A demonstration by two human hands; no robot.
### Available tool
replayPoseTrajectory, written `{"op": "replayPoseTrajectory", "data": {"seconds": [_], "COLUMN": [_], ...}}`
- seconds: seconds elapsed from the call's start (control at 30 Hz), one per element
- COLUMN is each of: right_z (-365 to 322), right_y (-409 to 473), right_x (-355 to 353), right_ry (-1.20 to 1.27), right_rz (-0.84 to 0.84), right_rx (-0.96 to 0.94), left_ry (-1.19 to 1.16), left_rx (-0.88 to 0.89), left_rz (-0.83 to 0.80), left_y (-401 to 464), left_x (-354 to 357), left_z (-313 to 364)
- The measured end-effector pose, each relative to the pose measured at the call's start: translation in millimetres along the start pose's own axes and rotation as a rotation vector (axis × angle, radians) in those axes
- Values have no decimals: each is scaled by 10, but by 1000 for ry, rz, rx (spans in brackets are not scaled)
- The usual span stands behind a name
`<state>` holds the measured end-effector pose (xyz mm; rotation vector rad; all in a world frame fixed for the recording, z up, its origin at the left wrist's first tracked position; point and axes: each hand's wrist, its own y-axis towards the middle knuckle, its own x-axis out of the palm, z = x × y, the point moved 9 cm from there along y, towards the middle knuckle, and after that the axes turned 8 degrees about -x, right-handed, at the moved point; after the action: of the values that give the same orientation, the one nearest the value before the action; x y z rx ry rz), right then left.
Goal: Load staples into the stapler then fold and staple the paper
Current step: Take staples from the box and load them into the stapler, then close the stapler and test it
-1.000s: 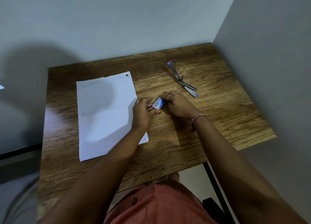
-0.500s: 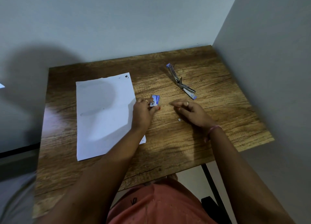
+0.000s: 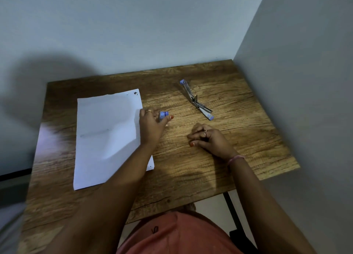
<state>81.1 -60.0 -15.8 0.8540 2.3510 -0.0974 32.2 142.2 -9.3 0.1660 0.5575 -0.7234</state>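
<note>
curling its fingers shut near the table (image 3: 191,177) edge, the right hand (image 3: 208,139) may hide brittle staples, the left hand (image 3: 152,125) pinches the light box (image 3: 163,115), and farther off the stiff opened stapler (image 3: 196,100) wants holding by its base.

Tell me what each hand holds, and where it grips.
Left hand pinches the small blue staple box by its lower end. Right hand is curled; any staples inside cannot be seen.

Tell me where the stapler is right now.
The stapler lies swung open on the wooden table, toward the far right in the head view, beyond the right hand and untouched by either hand.
</note>
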Motion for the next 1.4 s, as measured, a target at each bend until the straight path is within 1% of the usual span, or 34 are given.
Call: {"op": "replayPoseTrajectory", "data": {"seconds": [0.1,0.17,0.2,0.3,0.4,0.43,0.5,0.6,0.77,0.93,1.03,1.13,1.27,1.33,1.4], "right_z": [1,1,1,5,10,6,-6,17,93,34,-42,-60,-57,-22,45], "right_y": [-8,-18,-24,-51,-103,-126,-162,-189,-198,-193,-191,-200,-229,-259,-304], "right_x": [-12,-25,-32,-70,-147,-181,-215,-214,-152,-126,-186,-246,-283,-314,-344], "right_ry": [-33,-26,-24,-60,-94,-117,-175,-153,-149,-244,-283,-295,-247,-172,-64], "right_rz": [23,40,42,58,144,182,231,251,199,161,188,193,208,234,259], "right_rx": [-31,-47,-53,-71,-74,-76,-86,-83,-41,-67,-92,-92,-97,-68,14], "left_ry": [-48,-77,-99,-210,-386,-389,-351,-371,-367,-219,-242,-337,-669,-778,-892], "left_rx": [81,78,51,-142,-385,-437,-477,-508,-526,-466,-432,-457,-559,-555,-534], "left_rz": [-41,-75,-104,-247,-438,-483,-540,-536,-478,-374,-296,-250,-332,-361,-389], "left_y": [8,36,54,129,189,207,239,270,323,348,285,231,113,60,3], "left_x": [119,250,338,654,988,1070,1183,1260,1268,1226,1148,1069,1054,1003,933], "left_z": [252,367,399,422,384,372,353,328,330,366,394,336,270,298,353]}}
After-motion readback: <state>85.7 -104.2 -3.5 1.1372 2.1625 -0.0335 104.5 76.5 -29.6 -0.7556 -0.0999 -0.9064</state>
